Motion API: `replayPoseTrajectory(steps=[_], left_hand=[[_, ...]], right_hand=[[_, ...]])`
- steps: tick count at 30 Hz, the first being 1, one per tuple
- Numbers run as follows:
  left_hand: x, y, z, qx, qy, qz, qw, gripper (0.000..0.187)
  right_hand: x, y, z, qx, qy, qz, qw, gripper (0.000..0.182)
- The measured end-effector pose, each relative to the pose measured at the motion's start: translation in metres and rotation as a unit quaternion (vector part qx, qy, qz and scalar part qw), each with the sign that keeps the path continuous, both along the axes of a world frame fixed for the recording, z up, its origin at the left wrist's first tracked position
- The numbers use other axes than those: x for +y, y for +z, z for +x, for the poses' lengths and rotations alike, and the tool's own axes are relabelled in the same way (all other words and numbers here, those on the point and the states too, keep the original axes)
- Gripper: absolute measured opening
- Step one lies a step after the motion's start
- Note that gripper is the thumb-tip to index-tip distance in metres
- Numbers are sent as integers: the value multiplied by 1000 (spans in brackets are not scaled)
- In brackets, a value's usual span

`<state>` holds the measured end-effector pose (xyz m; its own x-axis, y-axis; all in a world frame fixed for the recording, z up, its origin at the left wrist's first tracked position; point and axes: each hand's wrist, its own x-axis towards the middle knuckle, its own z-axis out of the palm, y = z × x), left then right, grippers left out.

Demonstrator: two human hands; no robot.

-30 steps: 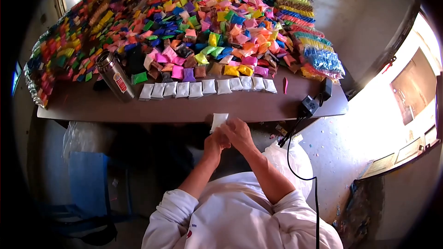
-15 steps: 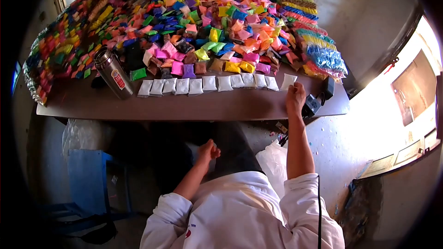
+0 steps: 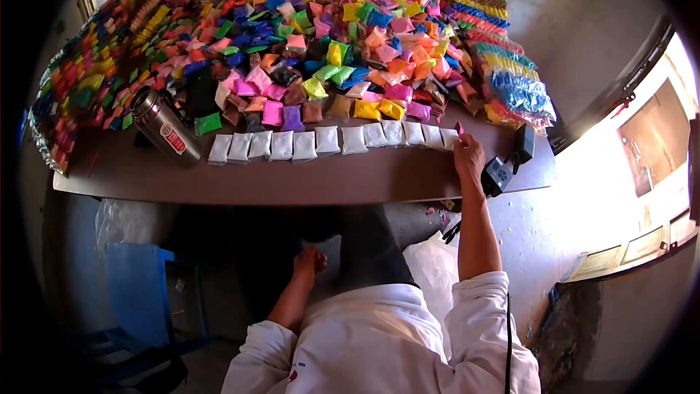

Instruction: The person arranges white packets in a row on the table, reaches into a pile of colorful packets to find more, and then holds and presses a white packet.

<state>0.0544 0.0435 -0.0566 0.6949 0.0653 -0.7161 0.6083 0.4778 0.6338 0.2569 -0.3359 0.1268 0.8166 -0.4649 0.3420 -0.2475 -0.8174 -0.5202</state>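
Observation:
A row of small clear packets of white filling (image 3: 304,145) lies along the front of the table, side by side. At the row's right end, the fingers of my right hand (image 3: 470,157) are pinched at the edge of the last white packet (image 3: 449,137), which lies next to its neighbour. A small red spot shows at the fingertips. My left hand (image 3: 310,261) hangs low over my lap, below the table edge, its fingers curled into a loose fist with nothing showing in it.
A big heap of colourful packets (image 3: 313,22) covers the back of the table (image 3: 313,182). Strips of packets (image 3: 510,87) are stacked at its right. A steel flask (image 3: 166,128) stands left of the row; a black device (image 3: 496,175) is beside my right wrist. A blue chair (image 3: 135,284) stands lower left.
My right hand has set the last white packet down closer to the row, where a gap was before. My left hand has dropped lower and a little left. The view has shifted slightly.

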Motion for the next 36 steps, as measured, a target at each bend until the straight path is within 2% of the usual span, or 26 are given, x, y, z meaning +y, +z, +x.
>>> replayPoseTrajectory(steps=[3, 4, 6, 10, 12, 13, 15, 18, 21, 25, 28, 29, 30, 32, 34, 36], left_hand=[[-1, -8, 1, 2, -27, 32, 999, 37], [-1, -7, 1, 4, -28, 33, 999, 37], [-2, -3, -1, -45, -80, 163, 982, 37], [-1, -24, -2, -38, -85, 135, 986, 34], [0, -32, -2, -7, -48, 69, 996, 28], [-1, -35, -2, -4, -48, 70, 996, 28], [-5, -35, 1, -11, -74, 149, 986, 26], [-9, -25, 4, 1, -93, 169, 981, 28], [-2, -67, 5, 22, -142, 169, 975, 32], [-3, -112, -3, -21, -96, 126, 987, 31], [1, -131, -5, -10, -143, 135, 980, 31], [1, -136, -9, -31, -154, 179, 971, 30], [0, -137, -12, -52, -166, 221, 960, 30], [-2, -127, -7, -41, -165, 225, 959, 31], [-3, -119, -5, -30, -162, 229, 959, 32], [-5, -109, -3, 8, -171, 231, 958, 34]], right_hand=[[-1, -1, 4, -19, 2, 17, 1000, 26], [1, 0, 3, -31, -1, -14, 999, 26], [4, 4, 2, -40, -4, -44, 998, 27], [14, 9, 3, -52, 48, -60, 996, 32], [20, 7, 5, -46, 68, -71, 994, 33], [23, 6, 6, -37, 84, -81, 992, 33], [25, 3, 9, -25, 98, -89, 991, 33], [24, -1, 13, -10, 95, -61, 994, 30], [25, -2, 15, -22, 105, -68, 992, 28], [31, 6, 14, -53, 101, -91, 989, 23], [52, 16, 14, -75, 124, -94, 985, 23], [63, 17, 13, -99, 135, -95, 981, 23], [73, 18, 12, -96, 138, -94, 981, 23], [95, 20, 15, -73, 220, -35, 972, 22], [110, 21, 16, -53, 240, -29, 969, 21], [120, 21, 15, -33, 213, -94, 972, 21]])
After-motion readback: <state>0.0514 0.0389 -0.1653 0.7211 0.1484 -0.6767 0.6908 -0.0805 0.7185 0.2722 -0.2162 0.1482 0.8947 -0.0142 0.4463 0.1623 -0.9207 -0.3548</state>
